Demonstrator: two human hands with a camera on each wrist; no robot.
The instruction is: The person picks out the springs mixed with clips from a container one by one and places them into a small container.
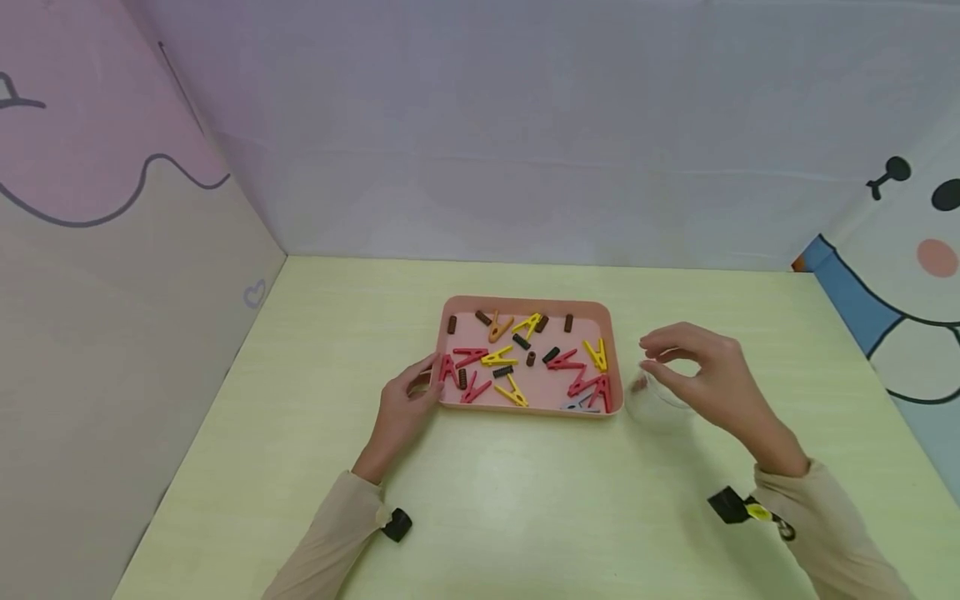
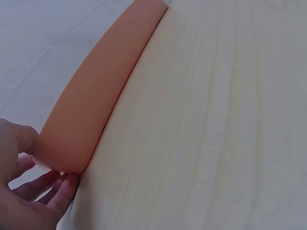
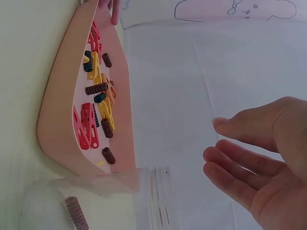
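A pink tray [image 1: 525, 303] on the table holds several red clothespins [image 1: 470, 357], yellow clothespins [image 1: 498, 357], an orange one [image 1: 499, 327] and a grey one [image 1: 579, 406]. Small ridged brown and dark green cylinders [image 1: 521, 341] lie among them. My left hand [image 1: 402, 408] grips the tray's left side, with the thumb at the rim and fingers under the corner in the left wrist view. My right hand [image 1: 708, 379] hovers over a clear jar [image 3: 160, 201], thumb and fingers apart and nothing between them. Inside that jar sits one ridged brown cylinder [image 3: 76, 213].
The jar stands on the pale wooden-looking table [image 1: 525, 492], just right of the tray. A whitish backdrop [image 1: 525, 167] rises behind the table, with cartoon-printed panels [image 1: 900, 250] at the sides.
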